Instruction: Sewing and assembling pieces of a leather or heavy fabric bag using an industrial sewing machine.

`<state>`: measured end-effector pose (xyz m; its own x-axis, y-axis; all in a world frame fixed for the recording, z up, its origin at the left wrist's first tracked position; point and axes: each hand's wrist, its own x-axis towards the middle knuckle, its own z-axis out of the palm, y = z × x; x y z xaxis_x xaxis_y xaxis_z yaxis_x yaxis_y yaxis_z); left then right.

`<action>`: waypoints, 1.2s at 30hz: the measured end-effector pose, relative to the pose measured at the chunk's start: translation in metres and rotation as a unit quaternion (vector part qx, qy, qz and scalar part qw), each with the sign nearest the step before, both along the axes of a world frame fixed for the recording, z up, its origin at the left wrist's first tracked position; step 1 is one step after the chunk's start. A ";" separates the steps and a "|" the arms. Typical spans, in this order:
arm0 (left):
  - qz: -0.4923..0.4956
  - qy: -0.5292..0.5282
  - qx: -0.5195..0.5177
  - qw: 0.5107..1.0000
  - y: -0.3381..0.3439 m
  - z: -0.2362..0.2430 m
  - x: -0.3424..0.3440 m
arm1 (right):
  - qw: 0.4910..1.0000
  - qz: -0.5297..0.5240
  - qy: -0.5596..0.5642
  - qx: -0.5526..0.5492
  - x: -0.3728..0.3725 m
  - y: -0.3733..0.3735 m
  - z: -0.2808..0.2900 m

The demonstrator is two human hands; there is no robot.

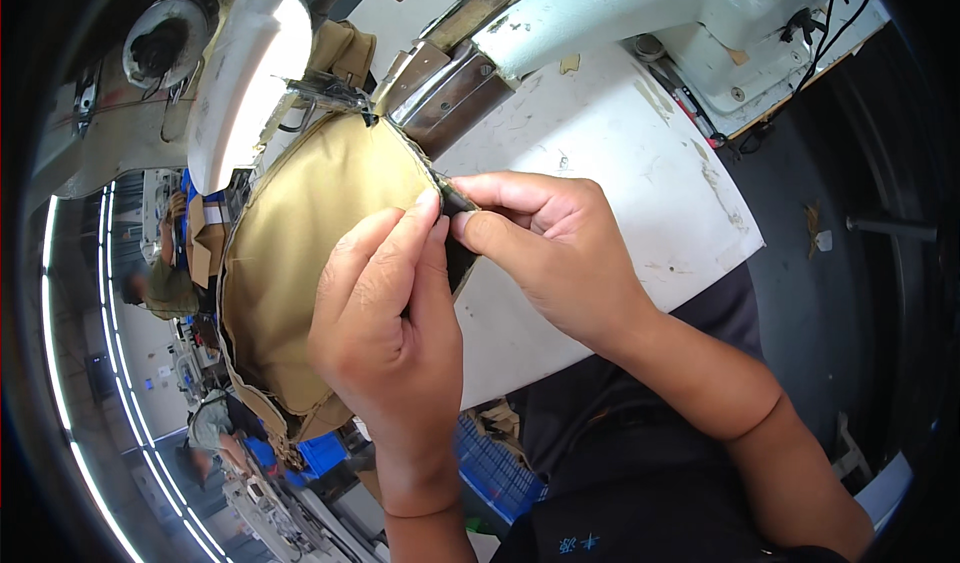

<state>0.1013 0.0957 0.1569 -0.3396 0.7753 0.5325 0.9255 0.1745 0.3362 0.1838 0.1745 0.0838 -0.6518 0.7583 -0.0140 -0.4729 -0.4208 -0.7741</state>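
A tan sewn fabric piece (300,203) with raw, dark-bound edges hangs from a sewing machine's presser foot (368,113). My left hand (385,303) is closed on its right edge, thumb and fingertips pinching the seam. Right beside it, my right hand (545,238) pinches a dark strip (455,201) along the same edge between thumb and forefinger. The two sets of fingertips nearly meet. Behind my left hand, part of the fabric is hidden.
A pale sewing machine arm (600,13) crosses above a worn white table (620,193). A bright lamp (255,83) hangs at upper left. Below sits a blue plastic basket (495,463). Other people (165,288) work among machines at far left.
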 end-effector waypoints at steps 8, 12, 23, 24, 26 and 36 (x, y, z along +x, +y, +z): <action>0.023 0.006 -0.023 0.999 -0.002 0.017 -0.002 | 0.999 0.025 0.000 -0.032 0.005 0.000 0.005; 0.035 -0.004 0.000 0.999 0.003 0.039 -0.007 | 0.998 0.037 -0.003 -0.060 0.006 0.000 0.004; -0.014 -0.002 -0.048 0.999 0.006 0.032 -0.017 | 0.999 0.024 -0.017 -0.039 -0.003 0.007 0.000; -0.012 0.001 -0.049 0.999 0.006 0.032 -0.019 | 0.999 0.026 -0.014 -0.039 -0.005 0.009 0.002; -0.015 -0.001 -0.040 0.999 0.011 0.026 -0.023 | 0.999 0.017 -0.012 -0.028 -0.008 0.015 0.005; -0.067 -0.001 -0.010 0.998 0.025 0.020 -0.043 | 0.997 -0.054 0.042 -0.032 -0.034 0.012 0.011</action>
